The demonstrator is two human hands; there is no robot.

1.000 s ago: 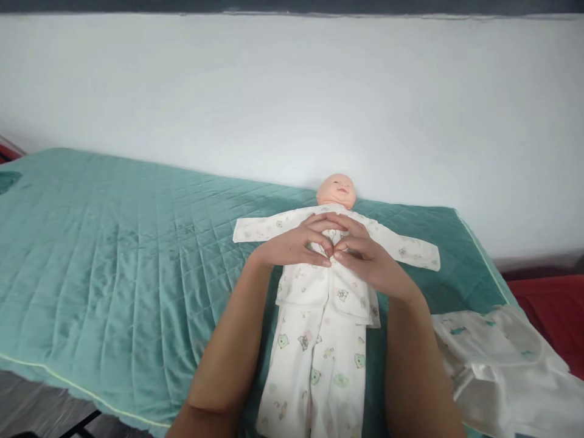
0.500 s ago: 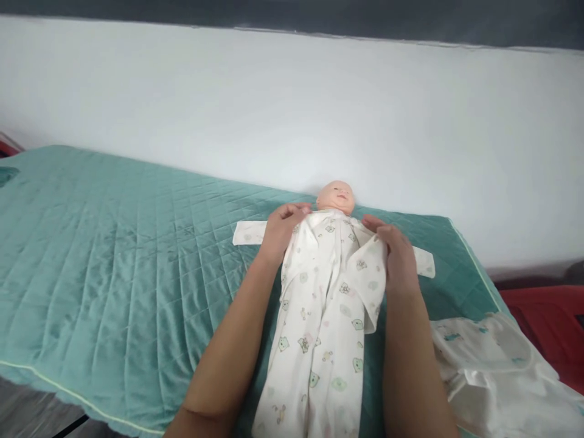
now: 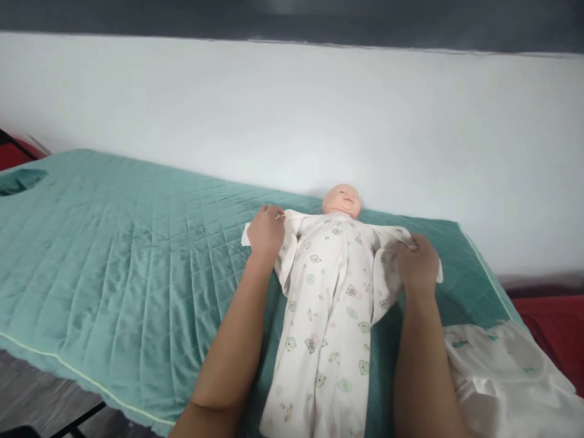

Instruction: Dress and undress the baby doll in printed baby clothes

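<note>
Two-handed, holds the white printed jacket (image 3: 385,280) spread open around the baby doll (image 3: 342,201). Stretches both forearms (image 3: 230,347) forward, one along each side of the doll. Keeps the left hand (image 3: 266,230) back upward, to the left of the doll and slightly lower than its head, pinching one front edge of the jacket. Sets the right hand (image 3: 417,258), a little blurred, to the right of the doll and slightly nearer, gripping the opposite front edge with bent fingers. Hides much of both sleeves this way, leaving cuff ends visible beyond the hands.

In the jacket, shows soft, creased cloth with drooping front panels and small prints. Between the panels, reveals a white printed one-piece (image 3: 319,286) with green and brown animal faces, running from the doll's neck into two long legs.

Lies beneath the doll's head on the green quilted cover (image 3: 137,243). Points neckline-first toward the white wall (image 3: 205,115) behind the doll; extends lengthwise from there toward the camera, slanting slightly left, with sleeves crossing that axis.
</note>
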